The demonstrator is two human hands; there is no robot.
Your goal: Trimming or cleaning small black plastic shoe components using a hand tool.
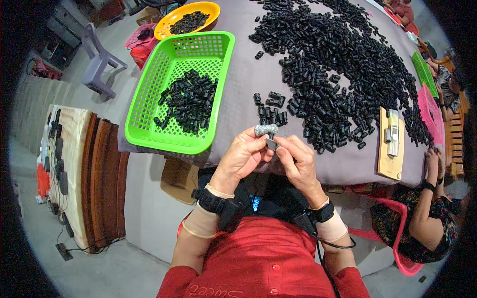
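1. The left hand (243, 151) has its thumb pressed against its fingers, pinching a flat grey tab (272, 144) at the near edge of the cloth-covered counter (241, 74)

2. The right hand (299, 159) comes in from 4 o'clock, its thumb and forefinger pinching the tab's right edge; fingertips cover part of it

3. A mottled grey bar (266, 130) sits just above the tab, against the left fingers; whether the two are one thing, I cannot tell

4. At 12 o'clock, just past the hands, a loose cluster of black cylindrical fittings (271, 114) crowds the way forward

5. Between 1 and 2 o'clock spreads a broad heap of similar fittings (343, 79)

6. At 10 o'clock, a green perforated basket (220, 104) holds more fittings; at 11, farther off, a yellow bowl (212, 11) holds small black pieces

7. At 3 o'clock lies a wooden board (390, 166) with small items on it; beyond it is a pink basket (430, 116)

8. At 4 o'clock, a co-worker (422, 223) sits on a pink chair (400, 213) by the counter

9. Near the right forearm, a black cable (343, 247) loops below the wristband (322, 212)
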